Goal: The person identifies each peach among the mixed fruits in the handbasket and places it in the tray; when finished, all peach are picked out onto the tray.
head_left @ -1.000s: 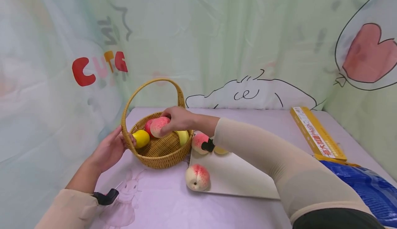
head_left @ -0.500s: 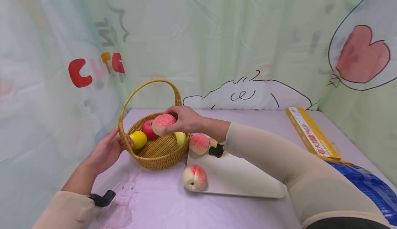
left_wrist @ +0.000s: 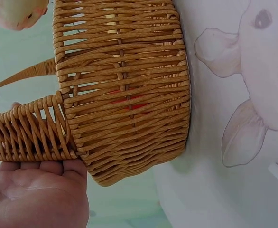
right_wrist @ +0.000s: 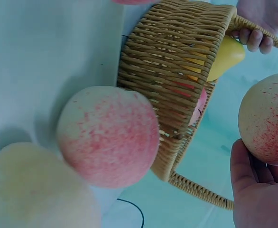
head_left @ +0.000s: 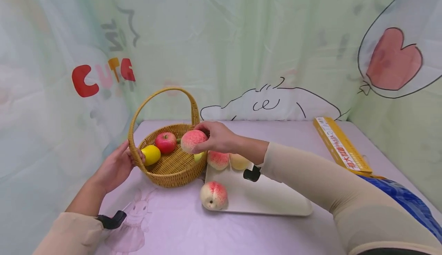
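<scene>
My left hand (head_left: 115, 168) grips the base of the handle on the left side of a wicker basket (head_left: 172, 180); its fingertips curl through to the inside. My right hand (head_left: 221, 138) holds a pink-speckled peach (head_left: 192, 139) between thumb and fingers, above the basket's right side. Inside the basket lie a red apple (head_left: 165, 143) and a yellow fruit (head_left: 151, 155). A pale yellow-green fruit (head_left: 199, 157) in there is mostly hidden by the held peach. In the right wrist view, the held peach (right_wrist: 269, 121) is raised beside the basket.
A white tray (head_left: 266, 197) sits right of the basket. On it are a peach (head_left: 218, 161) and a pale yellow fruit (head_left: 239, 162); another peach (head_left: 214, 195) rests at its front left corner. Further right lie a yellow pasta box (head_left: 342, 145) and a blue package (head_left: 400, 193).
My right hand has drawn the peach rightward, away from the apple and toward the basket's right rim. The apple now shows fully. My left hand keeps its hold on the handle.
</scene>
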Available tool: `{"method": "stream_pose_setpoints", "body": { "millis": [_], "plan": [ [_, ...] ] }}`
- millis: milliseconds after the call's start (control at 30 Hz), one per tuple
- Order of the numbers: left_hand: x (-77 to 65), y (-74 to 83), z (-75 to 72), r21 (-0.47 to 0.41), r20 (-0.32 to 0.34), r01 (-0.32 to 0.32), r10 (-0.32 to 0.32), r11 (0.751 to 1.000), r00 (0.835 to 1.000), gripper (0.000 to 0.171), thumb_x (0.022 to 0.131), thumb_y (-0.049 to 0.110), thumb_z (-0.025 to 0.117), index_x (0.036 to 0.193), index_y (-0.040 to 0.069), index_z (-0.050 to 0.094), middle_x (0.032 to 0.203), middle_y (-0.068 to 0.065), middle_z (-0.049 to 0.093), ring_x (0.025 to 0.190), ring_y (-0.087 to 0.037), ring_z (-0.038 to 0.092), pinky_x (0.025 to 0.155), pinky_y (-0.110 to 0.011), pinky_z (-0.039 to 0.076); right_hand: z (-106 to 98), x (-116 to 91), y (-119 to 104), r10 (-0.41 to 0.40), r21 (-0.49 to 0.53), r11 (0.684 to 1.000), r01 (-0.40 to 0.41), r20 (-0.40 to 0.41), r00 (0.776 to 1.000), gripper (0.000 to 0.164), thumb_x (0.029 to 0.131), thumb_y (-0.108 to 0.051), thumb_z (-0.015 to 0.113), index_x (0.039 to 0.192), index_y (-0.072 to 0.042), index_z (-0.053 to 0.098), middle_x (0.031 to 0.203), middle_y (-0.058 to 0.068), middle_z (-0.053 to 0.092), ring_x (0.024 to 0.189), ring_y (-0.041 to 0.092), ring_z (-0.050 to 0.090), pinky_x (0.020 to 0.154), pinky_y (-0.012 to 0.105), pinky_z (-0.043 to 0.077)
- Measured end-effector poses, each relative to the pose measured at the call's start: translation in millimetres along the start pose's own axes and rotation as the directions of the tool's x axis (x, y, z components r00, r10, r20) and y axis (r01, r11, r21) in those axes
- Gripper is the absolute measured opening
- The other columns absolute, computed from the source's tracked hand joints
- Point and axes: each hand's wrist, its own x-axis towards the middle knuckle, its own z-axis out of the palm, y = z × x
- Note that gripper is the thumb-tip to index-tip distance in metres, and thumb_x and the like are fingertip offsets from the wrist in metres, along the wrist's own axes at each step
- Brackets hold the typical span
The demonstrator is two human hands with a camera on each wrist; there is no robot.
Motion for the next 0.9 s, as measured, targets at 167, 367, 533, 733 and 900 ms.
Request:
{"method": "stream_pose_setpoints", "body": {
  "millis": [167,367,533,733,900],
  "plan": [
    [-0.3,-1.0,-0.1,0.008,0.002,0.005,-0.005,1.000,1.000,0.045,0.114,0.043,0.017,0.117,0.015,0.052,0.109,0.003,0.061,0.113,-0.014,0.053,0.103,-0.025,0.041,-5.4,-13.7,9.5,0.003,0.011,1.000,-0.003,-0.021,1.000,0.057,0.079,-0.026,0.090,0.126,-0.014,0.062,0.116,0.000,0.069,0.105,0.017,0.063,0.092,0.031,0.055],
    [-0.3,0.5,0.4,0.012,0.014,0.008,-0.008,1.000,1.000,0.047,0.114,0.043,0.017,0.116,0.016,0.054,0.109,0.003,0.063,0.112,-0.014,0.054,0.103,-0.024,0.040,-11.6,-31.7,18.7,0.014,0.043,0.999,-0.012,-0.041,0.999,0.056,0.080,-0.022,0.089,0.127,-0.010,0.063,0.117,0.003,0.069,0.106,0.019,0.063,0.093,0.032,0.054],
    [-0.8,2.0,0.1,0.018,0.027,0.000,0.000,1.000,1.000,0.042,0.114,0.043,0.016,0.122,0.018,0.049,0.111,0.003,0.062,0.115,-0.014,0.053,0.103,-0.024,0.042,-13.9,-47.5,26.2,0.025,0.042,0.999,-0.023,-0.059,0.998,0.054,0.081,-0.021,0.088,0.127,-0.007,0.064,0.115,0.005,0.069,0.103,0.019,0.063,0.090,0.031,0.054],
    [-0.8,2.6,-0.3,0.010,0.043,-0.004,0.004,1.000,0.999,0.040,0.114,0.043,0.016,0.123,0.018,0.046,0.112,0.003,0.061,0.116,-0.015,0.051,0.103,-0.024,0.041,-17.6,-66.6,36.1,0.068,0.031,0.997,-0.065,-0.081,0.994,0.057,0.078,-0.024,0.089,0.128,-0.010,0.064,0.112,0.004,0.070,0.100,0.020,0.063,0.088,0.032,0.054],
    [0.0,0.9,-0.1,-0.010,0.048,-0.006,0.006,1.000,0.999,0.039,0.114,0.042,0.017,0.122,0.019,0.047,0.112,0.004,0.062,0.114,-0.014,0.052,0.103,-0.024,0.041,-18.0,-86.0,47.5,0.107,0.022,0.994,-0.106,-0.058,0.993,0.058,0.078,-0.025,0.088,0.128,-0.009,0.063,0.114,0.004,0.069,0.101,0.019,0.062,0.088,0.032,0.054]
  ]
}}
